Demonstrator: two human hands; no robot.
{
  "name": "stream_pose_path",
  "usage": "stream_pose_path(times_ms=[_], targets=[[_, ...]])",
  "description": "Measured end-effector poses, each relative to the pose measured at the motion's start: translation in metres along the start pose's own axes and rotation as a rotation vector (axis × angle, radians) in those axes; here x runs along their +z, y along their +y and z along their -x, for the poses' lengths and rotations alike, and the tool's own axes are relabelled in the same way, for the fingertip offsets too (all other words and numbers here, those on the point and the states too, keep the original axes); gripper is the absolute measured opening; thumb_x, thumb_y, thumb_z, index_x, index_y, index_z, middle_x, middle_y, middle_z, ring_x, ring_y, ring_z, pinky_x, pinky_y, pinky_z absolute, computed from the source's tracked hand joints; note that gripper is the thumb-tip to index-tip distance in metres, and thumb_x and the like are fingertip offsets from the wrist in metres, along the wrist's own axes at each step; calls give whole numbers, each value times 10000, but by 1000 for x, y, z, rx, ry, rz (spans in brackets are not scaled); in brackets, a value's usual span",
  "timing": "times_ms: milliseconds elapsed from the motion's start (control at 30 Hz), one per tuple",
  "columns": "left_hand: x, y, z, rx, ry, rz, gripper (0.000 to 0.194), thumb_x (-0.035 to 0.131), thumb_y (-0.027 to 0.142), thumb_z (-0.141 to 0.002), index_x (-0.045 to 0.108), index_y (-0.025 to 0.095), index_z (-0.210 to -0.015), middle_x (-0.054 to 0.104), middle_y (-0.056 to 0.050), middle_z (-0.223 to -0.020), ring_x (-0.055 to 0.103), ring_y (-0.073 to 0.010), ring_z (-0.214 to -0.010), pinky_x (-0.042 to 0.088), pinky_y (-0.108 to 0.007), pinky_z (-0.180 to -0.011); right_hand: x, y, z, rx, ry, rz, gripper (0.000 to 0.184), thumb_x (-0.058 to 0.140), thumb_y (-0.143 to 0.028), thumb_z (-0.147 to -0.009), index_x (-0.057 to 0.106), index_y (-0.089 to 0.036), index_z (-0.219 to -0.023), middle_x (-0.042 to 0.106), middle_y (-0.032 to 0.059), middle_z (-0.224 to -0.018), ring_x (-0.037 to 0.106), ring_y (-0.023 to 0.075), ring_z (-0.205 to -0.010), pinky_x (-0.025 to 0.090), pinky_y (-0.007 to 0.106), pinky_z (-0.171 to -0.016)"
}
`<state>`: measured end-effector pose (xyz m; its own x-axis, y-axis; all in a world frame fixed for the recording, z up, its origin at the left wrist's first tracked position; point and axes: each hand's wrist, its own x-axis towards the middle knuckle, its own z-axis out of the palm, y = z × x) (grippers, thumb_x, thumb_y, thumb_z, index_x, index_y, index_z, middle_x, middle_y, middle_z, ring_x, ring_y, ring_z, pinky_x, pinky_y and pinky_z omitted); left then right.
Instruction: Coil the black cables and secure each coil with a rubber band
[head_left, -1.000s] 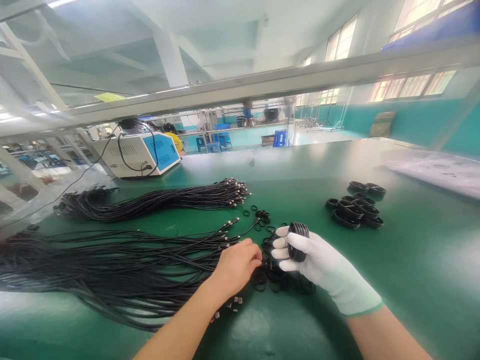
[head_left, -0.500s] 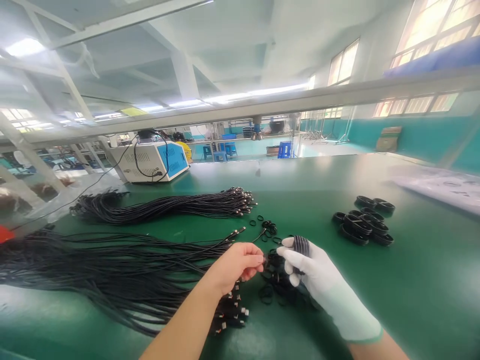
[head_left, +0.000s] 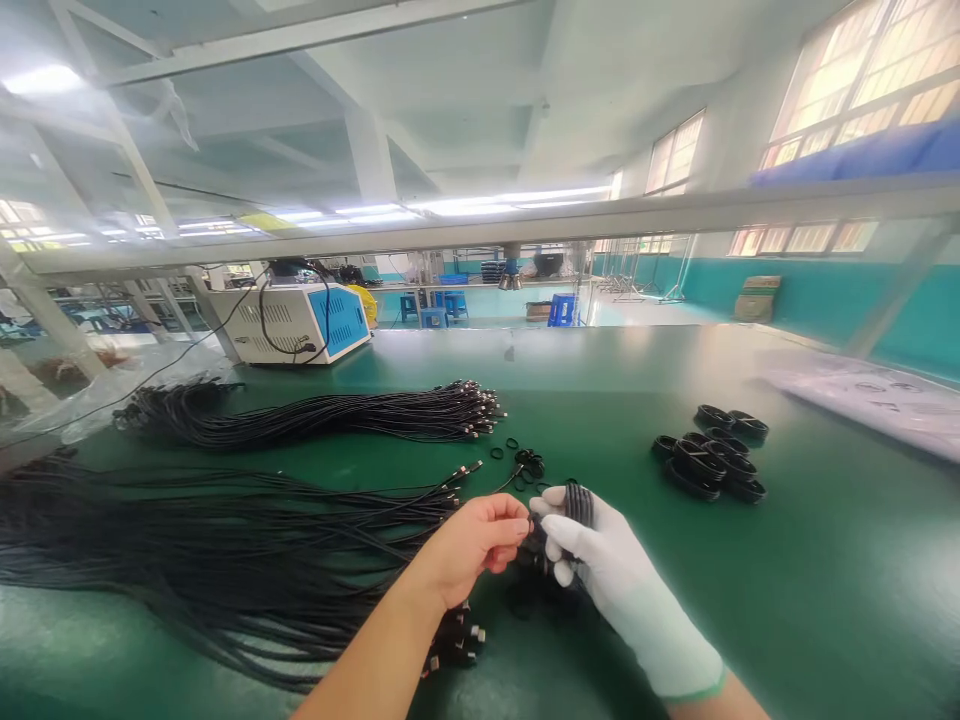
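Note:
My bare left hand [head_left: 480,545] is in a pinch, with what looks like a small black rubber band at its fingertips, mostly hidden. Right beside it, my white-gloved right hand [head_left: 611,575] is closed around a coiled black cable [head_left: 579,506]. The fingertips of both hands almost meet. Under them lies a dark pile of black rubber bands [head_left: 541,568], partly covered by the hands. A few more loose bands [head_left: 529,464] lie just beyond. To the left, long black cables [head_left: 225,540] are spread out, their metal plugs pointing toward my left hand.
Another bundle of black cables [head_left: 337,412] lies farther back on the green table [head_left: 600,370]. Several coiled cables [head_left: 697,460] are heaped at the right. A white and blue machine [head_left: 300,322] stands at the back left, and plastic sheeting [head_left: 862,395] lies at the right edge.
My left hand has lifted from the band pile and turned, fingertips pinched. My right hand has tilted the coiled cable and brought it closer to the left fingertips. The camera view has shifted.

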<state>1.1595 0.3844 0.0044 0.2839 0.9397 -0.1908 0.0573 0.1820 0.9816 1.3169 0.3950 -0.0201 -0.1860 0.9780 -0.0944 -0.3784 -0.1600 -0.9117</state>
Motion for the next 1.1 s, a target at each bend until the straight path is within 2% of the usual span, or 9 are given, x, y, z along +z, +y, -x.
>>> stream_pose_path(times_ms=[267,400,467,533,600,700,833,967,1100], targets=[[14,-14,2,72,106,-77,108,562,245,-743,513,154,-711,424,52,-581,330,-67,-516,217,-202,-475,1,9,3,130,-94,-140,400,700,-314,-633,461,-154,-912,461,-52,-578,398,56,-430,262,138,-315],[14,-7,21,106,46,125,136,519,282,-767,491,159,-718,515,14,-644,426,-75,-498,291,-200,-463,-8,11,12,233,-525,-417,404,708,-378,-622,482,-188,-898,431,-55,-634,350,28,-404,221,123,-296],[11,-3,33,154,-112,369,181,502,342,-756,477,164,-727,575,-18,-726,460,-76,-431,308,-208,-419,-10,9,16,217,-766,-461,396,723,-379,-621,488,-195,-881,430,-61,-629,375,24,-360,243,129,-290],[5,-1,41,160,-262,442,196,518,360,-712,459,173,-709,608,-30,-715,431,-71,-362,275,-206,-373,-10,6,20,182,-850,-358,393,739,-356,-608,494,-179,-858,436,-62,-599,425,41,-339,262,134,-295],[-4,0,46,97,-264,224,139,529,304,-697,464,182,-716,615,-10,-618,383,-68,-364,249,-196,-385,-7,1,22,178,-812,-202,350,723,-292,-609,493,-162,-840,446,-63,-539,453,64,-337,264,132,-306],[-14,4,49,3,-126,-361,32,529,212,-716,540,198,-742,636,17,-582,407,-95,-451,282,-212,-472,-1,-7,25,206,-681,20,236,592,-124,-594,487,-155,-803,473,-60,-471,433,67,-325,256,128,-312],[-14,18,56,50,-119,-816,62,666,275,-664,651,250,-719,671,39,-663,518,-170,-689,335,-273,-679,7,-14,25,192,-568,220,275,532,-93,-567,478,-157,-830,519,-58,-544,439,65,-341,321,155,-326],[-11,24,58,74,29,-727,528,765,270,-559,599,331,-1056,671,43,-888,494,-228,-916,333,-288,-774,8,-6,19,128,-345,371,621,569,-135,-586,361,-168,-1170,566,-50,-649,457,83,-373,379,198,-338],[-8,15,54,86,-35,-504,752,778,247,-535,473,341,-1216,547,4,-1178,465,-221,-1053,360,-266,-813,5,17,12,198,-343,513,971,596,-148,-575,58,-176,-1383,599,-26,-653,473,126,-374,349,215,-304]])
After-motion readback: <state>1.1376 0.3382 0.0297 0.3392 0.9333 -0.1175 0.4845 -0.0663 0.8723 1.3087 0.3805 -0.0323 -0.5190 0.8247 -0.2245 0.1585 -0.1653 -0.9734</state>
